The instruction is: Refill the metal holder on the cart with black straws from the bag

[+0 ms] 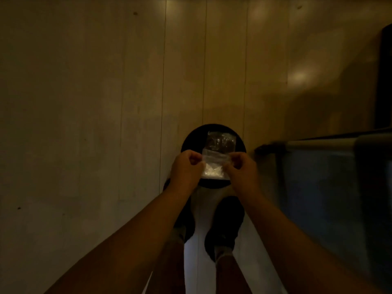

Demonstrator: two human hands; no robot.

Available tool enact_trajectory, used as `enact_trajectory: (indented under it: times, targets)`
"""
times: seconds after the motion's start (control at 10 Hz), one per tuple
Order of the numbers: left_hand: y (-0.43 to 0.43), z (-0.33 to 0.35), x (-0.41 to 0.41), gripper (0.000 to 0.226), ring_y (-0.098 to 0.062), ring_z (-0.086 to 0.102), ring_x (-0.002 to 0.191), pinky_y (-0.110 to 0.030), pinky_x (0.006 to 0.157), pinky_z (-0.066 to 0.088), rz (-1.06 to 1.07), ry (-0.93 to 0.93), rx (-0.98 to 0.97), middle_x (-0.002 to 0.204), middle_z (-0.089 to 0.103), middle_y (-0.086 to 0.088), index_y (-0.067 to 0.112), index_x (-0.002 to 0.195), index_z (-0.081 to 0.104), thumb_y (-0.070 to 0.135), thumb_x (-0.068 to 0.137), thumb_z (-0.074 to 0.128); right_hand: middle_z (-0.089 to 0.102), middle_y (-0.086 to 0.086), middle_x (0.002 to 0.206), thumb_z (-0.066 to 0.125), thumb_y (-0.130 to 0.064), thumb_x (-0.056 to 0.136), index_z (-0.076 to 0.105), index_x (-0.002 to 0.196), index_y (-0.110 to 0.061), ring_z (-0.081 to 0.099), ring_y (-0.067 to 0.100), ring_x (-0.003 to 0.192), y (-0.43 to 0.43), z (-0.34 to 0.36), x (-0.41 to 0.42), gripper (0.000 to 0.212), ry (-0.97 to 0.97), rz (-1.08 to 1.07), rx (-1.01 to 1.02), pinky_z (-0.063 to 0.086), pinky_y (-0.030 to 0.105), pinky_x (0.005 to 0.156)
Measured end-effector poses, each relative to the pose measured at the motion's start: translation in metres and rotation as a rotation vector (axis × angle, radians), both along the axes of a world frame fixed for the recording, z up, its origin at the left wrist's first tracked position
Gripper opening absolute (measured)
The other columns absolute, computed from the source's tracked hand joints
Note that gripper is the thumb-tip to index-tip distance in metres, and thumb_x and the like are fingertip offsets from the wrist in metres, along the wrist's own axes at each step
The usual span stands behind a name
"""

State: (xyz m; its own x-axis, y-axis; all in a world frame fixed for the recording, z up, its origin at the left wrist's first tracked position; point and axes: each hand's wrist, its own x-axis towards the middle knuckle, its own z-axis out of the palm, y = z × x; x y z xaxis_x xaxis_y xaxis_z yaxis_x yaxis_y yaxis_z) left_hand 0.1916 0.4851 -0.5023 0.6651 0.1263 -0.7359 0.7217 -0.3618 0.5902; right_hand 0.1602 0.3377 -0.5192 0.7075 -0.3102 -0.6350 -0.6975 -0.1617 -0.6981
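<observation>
- Pale plank floor: the boards run straight away from you.
- Your left hand: fingers curled in, thumb and fingertips pinching the left edge of the bag at about mid-length.
- Bag: clear plastic, long axis pointing straight away from you. The far end is see-through with dark shapes inside, too blurred to call as straws. The near end looks whitish. It hangs between your two hands over the round black object on the floor, right of that object's centre. Can't tell if bag and object touch.
- Black shoes: at the object's near edge, between your forearms.
- Your right hand: same grip, fingers curled, pinching the bag's right edge, level with the left hand.
- Cart: grey rail along its top edge, blurred, apart from the bag.
</observation>
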Motion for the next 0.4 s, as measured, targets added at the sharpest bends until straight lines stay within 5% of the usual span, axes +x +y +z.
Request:
enact_trajectory:
  times: [0.1,0.3,0.4]
  targets:
    - [-0.001,-0.044,-0.010,0.017,-0.019,0.067,0.088,-0.025,0.070,0.055,-0.004,0.041,-0.003,0.091,0.068,-0.001,0.012,0.099,0.065,0.000,0.087,0.066,0.065,-0.005,0.094,0.064,-0.009,0.088,0.059,0.104,-0.027,0.065,0.009,0.082,0.000,-0.046,-0.008,0.024,0.015,0.004,-0.028,0.056,0.025,0.066]
    - [-0.012,-0.102,-0.015,0.045,-0.027,0.060,0.114,-0.031,0.088,0.052,-0.086,0.085,0.065,0.131,0.059,-0.013,0.003,0.133,0.052,0.004,0.090,0.064,0.054,-0.014,0.104,0.063,-0.011,0.090,0.036,0.145,-0.017,0.057,0.009,0.096,-0.004,-0.105,-0.016,0.062,0.056,0.002,-0.011,0.044,0.013,0.066]
    - [-0.011,-0.101,-0.018,0.042,-0.016,0.059,0.103,-0.014,0.068,0.045,-0.079,0.061,0.052,0.119,0.061,-0.005,0.006,0.132,0.053,0.006,0.091,0.064,0.058,-0.006,0.111,0.063,-0.010,0.089,0.042,0.139,-0.016,0.059,0.004,0.094,-0.006,-0.104,-0.021,0.054,0.048,-0.047,0.012,0.047,0.013,0.068]
